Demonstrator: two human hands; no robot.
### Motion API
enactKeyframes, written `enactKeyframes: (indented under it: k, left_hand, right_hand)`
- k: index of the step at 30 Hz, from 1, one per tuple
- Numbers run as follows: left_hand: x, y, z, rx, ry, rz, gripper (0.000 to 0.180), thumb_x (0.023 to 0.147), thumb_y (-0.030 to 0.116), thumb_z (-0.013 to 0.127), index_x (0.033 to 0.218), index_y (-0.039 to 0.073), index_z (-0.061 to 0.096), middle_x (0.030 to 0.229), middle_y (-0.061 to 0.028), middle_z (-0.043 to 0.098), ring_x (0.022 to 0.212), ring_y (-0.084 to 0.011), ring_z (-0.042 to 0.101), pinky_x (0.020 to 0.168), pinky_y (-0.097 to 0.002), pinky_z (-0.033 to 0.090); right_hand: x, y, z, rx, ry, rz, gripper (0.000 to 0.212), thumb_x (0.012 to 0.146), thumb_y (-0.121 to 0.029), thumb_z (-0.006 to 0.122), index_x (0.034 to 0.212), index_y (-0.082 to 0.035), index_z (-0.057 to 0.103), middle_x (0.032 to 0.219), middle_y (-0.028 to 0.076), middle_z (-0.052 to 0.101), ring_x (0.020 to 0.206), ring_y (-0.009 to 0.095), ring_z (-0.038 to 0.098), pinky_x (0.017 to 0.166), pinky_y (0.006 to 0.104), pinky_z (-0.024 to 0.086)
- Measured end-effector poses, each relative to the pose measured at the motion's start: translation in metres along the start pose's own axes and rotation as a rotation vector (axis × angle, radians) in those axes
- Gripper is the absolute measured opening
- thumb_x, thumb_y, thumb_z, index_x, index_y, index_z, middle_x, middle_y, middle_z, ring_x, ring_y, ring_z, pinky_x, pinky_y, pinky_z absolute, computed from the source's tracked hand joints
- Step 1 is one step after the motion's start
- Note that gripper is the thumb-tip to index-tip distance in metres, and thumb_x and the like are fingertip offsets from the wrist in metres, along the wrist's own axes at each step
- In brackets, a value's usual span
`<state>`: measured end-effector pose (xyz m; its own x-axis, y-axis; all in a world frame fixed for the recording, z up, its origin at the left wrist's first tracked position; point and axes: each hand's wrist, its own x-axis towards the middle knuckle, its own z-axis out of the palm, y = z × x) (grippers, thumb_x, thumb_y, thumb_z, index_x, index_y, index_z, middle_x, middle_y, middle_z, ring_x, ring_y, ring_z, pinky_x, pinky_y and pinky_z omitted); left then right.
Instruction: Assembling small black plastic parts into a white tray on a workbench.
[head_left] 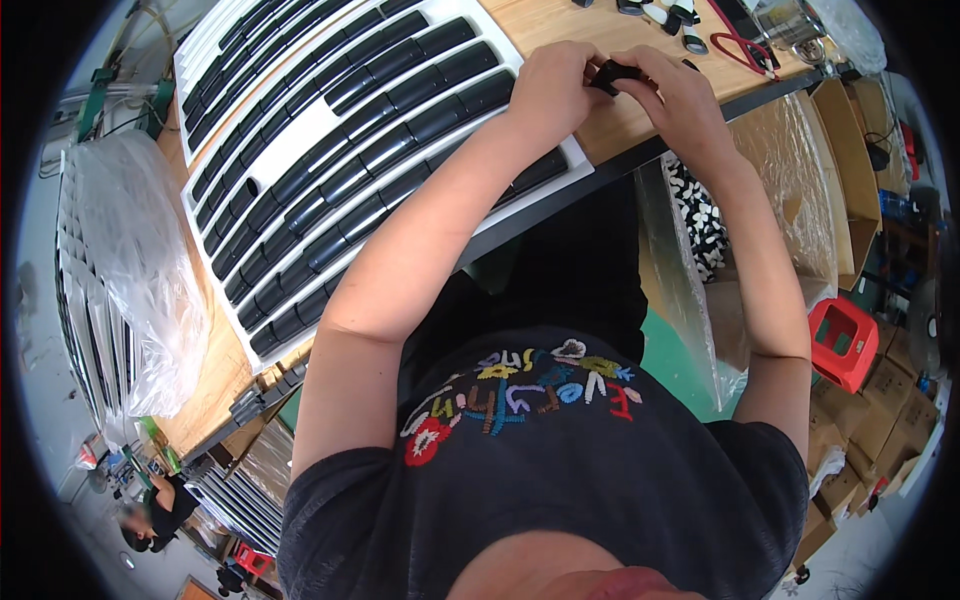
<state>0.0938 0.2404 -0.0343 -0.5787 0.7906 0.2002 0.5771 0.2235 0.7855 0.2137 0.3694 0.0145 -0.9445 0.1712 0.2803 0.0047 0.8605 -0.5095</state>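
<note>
Over the wooden table's front edge, my left hand [556, 88] and my right hand [682, 98] meet with bent fingers pinching one small black part [612, 76]. Fingers cover much of the part, so its full shape is hidden. Beside my left forearm lies a white tray [290, 146] with rows of glossy black cylindrical pieces [390, 148]. One short black piece [252, 187] sits by itself in a bare row of that tray. Several small black and white parts [672, 16] lie on the tabletop beyond my hands.
A red-handled tool [742, 50] and a metal cup [790, 24] are at the table's far right. Below the edge, a plastic-lined carton [830, 190] holds many black and white pieces [697, 215]. A red stool [843, 345] stands right; plastic-wrapped trays [130, 270] are left. Another person [160, 510] is lower left.
</note>
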Motion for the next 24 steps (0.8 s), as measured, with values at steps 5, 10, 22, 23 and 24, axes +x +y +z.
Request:
enactKeyframes:
  k: [5,10,22,23,24]
  left_hand:
    - [0.001,-0.003,0.000,0.024,-0.032,0.056,0.023,0.071,0.011,0.079,0.088,0.000,0.068,0.080,-0.0130,0.066,0.075,-0.0263,0.066,0.070,-0.0345,0.052]
    - [0.000,-0.005,0.000,0.016,0.023,0.084,0.029,0.071,0.016,0.081,0.091,-0.001,0.069,0.085,-0.0118,0.064,0.076,-0.0244,0.065,0.069,-0.0339,0.052]
    - [-0.001,-0.004,0.008,-0.126,-0.065,0.050,0.018,0.075,0.009,0.077,0.091,0.001,0.073,0.094,-0.0142,0.068,0.083,-0.0315,0.066,0.076,-0.0369,0.052]
    - [-0.001,-0.005,0.009,-0.093,-0.044,0.084,0.016,0.076,0.007,0.075,0.091,0.001,0.073,0.096,-0.0145,0.069,0.086,-0.0315,0.066,0.076,-0.0368,0.053]
    - [-0.001,-0.010,0.012,-0.099,-0.047,0.072,0.016,0.076,0.007,0.075,0.091,0.001,0.073,0.096,-0.0145,0.069,0.086,-0.0315,0.066,0.076,-0.0368,0.053]
  right_hand:
    - [0.000,0.000,0.001,-0.019,0.009,-0.020,0.022,0.090,-0.009,0.062,0.112,-0.003,0.061,0.096,0.013,0.068,0.091,0.031,0.065,0.077,0.0360,0.050]
    - [0.002,-0.006,-0.002,-0.055,0.002,-0.034,0.019,0.091,-0.011,0.062,0.108,-0.002,0.063,0.092,0.013,0.068,0.087,0.031,0.066,0.074,0.0347,0.050]
    - [0.069,0.012,0.048,-0.337,0.053,0.210,0.042,0.097,-0.031,0.048,0.080,0.004,0.066,0.081,0.024,0.065,0.075,0.038,0.063,0.069,0.0457,0.050]
    - [0.066,0.015,0.049,-0.391,0.066,0.194,0.041,0.097,-0.030,0.048,0.081,0.003,0.067,0.081,0.023,0.065,0.076,0.038,0.063,0.069,0.0463,0.050]
    - [0.066,0.009,0.049,-0.388,0.052,0.197,0.041,0.097,-0.030,0.048,0.081,0.003,0.067,0.081,0.023,0.065,0.076,0.038,0.063,0.069,0.0463,0.050]
